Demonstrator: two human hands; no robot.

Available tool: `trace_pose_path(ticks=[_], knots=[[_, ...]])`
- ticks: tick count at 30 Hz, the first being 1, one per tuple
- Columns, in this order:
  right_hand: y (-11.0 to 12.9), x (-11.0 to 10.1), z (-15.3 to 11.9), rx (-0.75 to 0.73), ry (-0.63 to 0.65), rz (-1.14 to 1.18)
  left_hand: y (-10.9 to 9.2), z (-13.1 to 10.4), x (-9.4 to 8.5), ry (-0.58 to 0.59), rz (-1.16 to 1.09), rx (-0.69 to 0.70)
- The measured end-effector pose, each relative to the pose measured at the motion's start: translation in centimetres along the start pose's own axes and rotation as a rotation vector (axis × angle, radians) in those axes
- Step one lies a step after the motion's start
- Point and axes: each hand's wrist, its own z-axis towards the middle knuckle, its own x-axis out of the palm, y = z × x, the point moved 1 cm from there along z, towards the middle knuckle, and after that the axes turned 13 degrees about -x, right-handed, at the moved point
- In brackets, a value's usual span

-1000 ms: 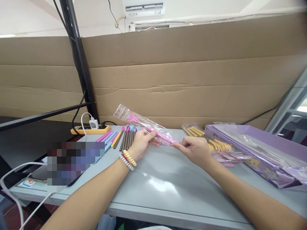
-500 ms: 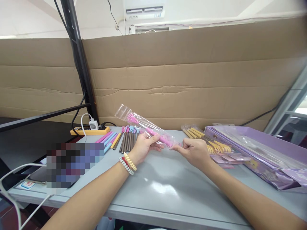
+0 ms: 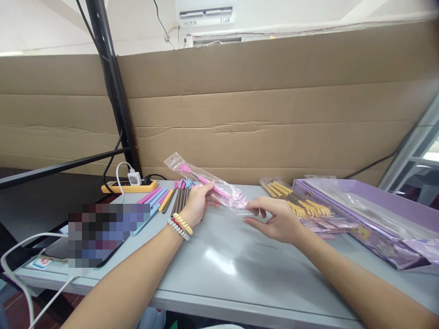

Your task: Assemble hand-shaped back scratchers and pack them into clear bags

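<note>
A pink hand-shaped stick (image 3: 224, 193) lies inside a clear plastic bag (image 3: 174, 161), held at a slant above the table. My left hand (image 3: 199, 201) grips the bagged stick around its middle. At the bag's lower right end is my right hand (image 3: 274, 218), thumb and fingers apart, the fingertips beside the crumpled plastic. Brown-handled sticks with pink and blue tops (image 3: 181, 198) lie behind my left hand. Pink, blue and yellow tubes (image 3: 157, 197) are left of them. Yellow hand-shaped sticks (image 3: 308, 206) rest beyond my right hand.
A purple box (image 3: 377, 228) with clear plastic stands at the right. On the left are a yellow power strip (image 3: 147, 186), a white charger (image 3: 134, 177), cables and a pixelated device (image 3: 103, 237). Cardboard (image 3: 257, 114) walls the back of the grey table (image 3: 212, 292).
My left hand and the bagged stick have shifted slightly left. The fingers of my right hand have opened out from a pinch at the bag's end.
</note>
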Motion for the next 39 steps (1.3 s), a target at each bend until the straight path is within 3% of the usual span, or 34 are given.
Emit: trace_pose_path(ticks=[5,10,16,21,27,32,39], knots=[[-0.2,0.3,-0.1,-0.049,0.085,-0.073,-0.2,-0.1,0.0,-0.017,-0.015,-0.011],[0.1,0.1,0.2,-0.059,-0.049,-0.287,0.1,0.0,0.0,-0.016,0.112,0.026],[0.6,0.1,0.9,-0.107,0.081,-0.048,0.7,-0.5,0.7,0.066,0.459,0.090],[0.6,0.6,0.7,-0.016,0.169,0.047,1.0,-1.4,1.5,0.254,0.666,0.041],[0.5,1.1,0.2,0.043,0.294,0.171,1.5,-1.5,1.8,0.320,0.686,-0.059],[1.0,1.2,0.6,-0.055,0.312,0.182,1.7,-1.3,1.7,0.344,0.657,-0.069],[1.5,1.0,0.7,-0.029,0.335,0.119,1.8,-1.1,1.5,0.324,0.607,-0.109]])
